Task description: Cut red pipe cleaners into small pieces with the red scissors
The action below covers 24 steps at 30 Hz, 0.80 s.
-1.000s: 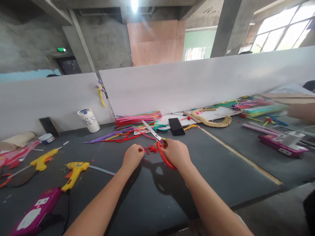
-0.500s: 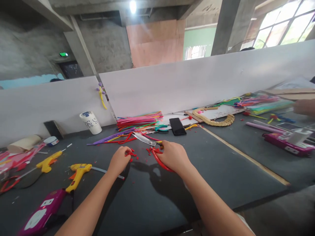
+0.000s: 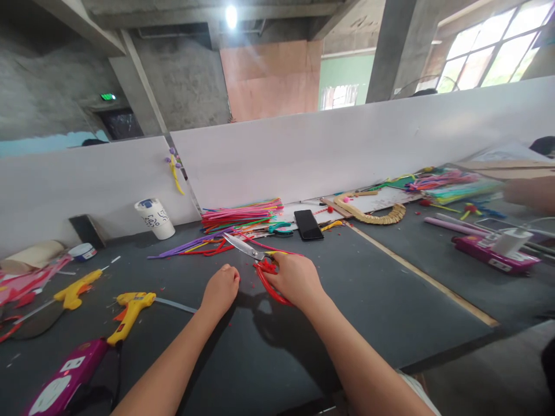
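My right hand (image 3: 297, 280) is wrapped round scissors (image 3: 247, 248) with red handles, their blades pointing up and left. Small red fuzzy pieces (image 3: 267, 266) show at its fingers, beside the handles. Over the dark tabletop, my left hand (image 3: 221, 289) is curled closed, knuckles up; its fingers hide whatever may be inside. Just beyond the scissors lie red and purple pipe cleaners (image 3: 195, 245), with a thick bundle of pink and red pipe cleaners (image 3: 243, 214) behind them.
Two yellow glue guns (image 3: 130, 312) and a purple power strip (image 3: 69, 375) lie at left. A white cup (image 3: 155, 218) stands near the partition (image 3: 303, 150). A black phone (image 3: 308, 225) and teal-handled scissors (image 3: 281, 229) lie ahead. Another person's blurred hand (image 3: 526, 193) is at far right.
My left hand has curled closed, and the red bits that lay by its fingertips no longer show. My right hand has drawn slightly left with the scissors, red pieces now at its fingers.
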Each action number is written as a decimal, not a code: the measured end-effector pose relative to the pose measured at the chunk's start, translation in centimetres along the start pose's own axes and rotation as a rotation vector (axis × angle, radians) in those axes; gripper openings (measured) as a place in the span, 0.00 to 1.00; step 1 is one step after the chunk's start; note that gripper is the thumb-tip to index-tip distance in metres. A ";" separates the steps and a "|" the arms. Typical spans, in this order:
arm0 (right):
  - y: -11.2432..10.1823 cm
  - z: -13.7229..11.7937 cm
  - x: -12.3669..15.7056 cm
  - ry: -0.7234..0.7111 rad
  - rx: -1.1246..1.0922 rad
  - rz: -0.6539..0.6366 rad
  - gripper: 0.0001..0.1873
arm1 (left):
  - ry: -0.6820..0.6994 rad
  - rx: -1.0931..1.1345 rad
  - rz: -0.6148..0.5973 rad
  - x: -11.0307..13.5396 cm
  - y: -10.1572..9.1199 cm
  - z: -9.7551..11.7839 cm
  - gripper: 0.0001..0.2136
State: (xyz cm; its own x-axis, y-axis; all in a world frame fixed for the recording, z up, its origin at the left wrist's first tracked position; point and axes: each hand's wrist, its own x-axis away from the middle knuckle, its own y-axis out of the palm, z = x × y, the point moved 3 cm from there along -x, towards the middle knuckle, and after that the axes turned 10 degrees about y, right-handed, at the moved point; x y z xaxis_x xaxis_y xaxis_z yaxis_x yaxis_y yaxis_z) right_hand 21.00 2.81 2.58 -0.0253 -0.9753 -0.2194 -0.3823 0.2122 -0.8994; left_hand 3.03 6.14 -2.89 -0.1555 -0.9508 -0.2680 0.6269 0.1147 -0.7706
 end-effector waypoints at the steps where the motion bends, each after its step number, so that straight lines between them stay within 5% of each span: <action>1: 0.0 0.0 0.0 0.005 -0.027 0.006 0.20 | -0.022 0.053 0.009 0.2 -0.3 0.0 0.05; 4: 0.2 0.1 -0.1 0.073 -0.205 -0.020 0.22 | -0.101 0.253 0.004 1.4 -1.4 0.5 0.03; 7: 1.2 -0.5 0.0 0.140 -0.539 -0.197 0.18 | -0.156 0.474 -0.009 3.6 -2.8 1.6 0.07; 11: 2.5 -2.7 1.2 0.076 -0.762 -0.451 0.04 | -0.268 0.850 0.032 6.6 -3.7 3.0 0.11; 14: 3.2 -4.1 2.6 0.032 -0.845 -0.569 0.03 | -0.390 1.155 0.067 8.1 -3.3 3.3 0.10; 24: 4.0 -4.9 4.0 0.088 -1.044 -0.627 0.03 | -0.390 1.311 0.032 8.9 -2.9 3.4 0.07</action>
State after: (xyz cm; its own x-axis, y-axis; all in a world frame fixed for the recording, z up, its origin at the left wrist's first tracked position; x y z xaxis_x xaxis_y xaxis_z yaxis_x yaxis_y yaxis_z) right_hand 14.83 -0.51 -0.08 0.3827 -0.9005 0.2064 -0.9081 -0.4078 -0.0953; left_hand 2.42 -3.65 -1.06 -0.0413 -0.9966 0.0714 0.9167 -0.0093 0.3996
